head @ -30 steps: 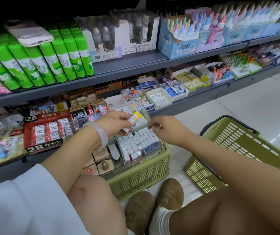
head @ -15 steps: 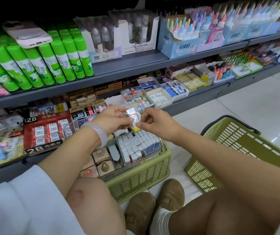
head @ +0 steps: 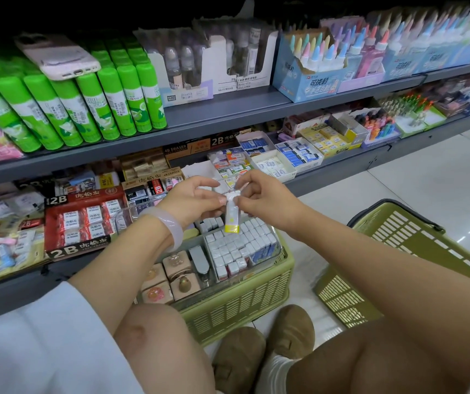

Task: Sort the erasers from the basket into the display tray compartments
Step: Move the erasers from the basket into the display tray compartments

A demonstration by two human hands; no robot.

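Both hands meet above the green basket that sits on the floor against the bottom shelf. The left hand and the right hand each pinch the crinkled top end of a wrapped eraser pack, which hangs upright between them with its yellow end pointing down. It hovers just over the clear display tray resting across the basket's top. The tray's right-hand compartment is packed tight with small white and blue erasers standing on end; a smaller row of them sits at the tray's far edge, partly hidden behind the hanging pack and the left wrist. In the tray's near left part lie a grey stapler-like item and several beige boxes with small figures on top. A pale bangle circles the left wrist. A second green basket lies tilted on the floor tiles to the right, behind the right forearm. On the bottom shelf, just left of the hands, stands a red 2B eraser box, and open eraser cartons sit at the shelf's front edge beyond the hands. On the upper shelf stand green glue sticks with a phone lying on top.
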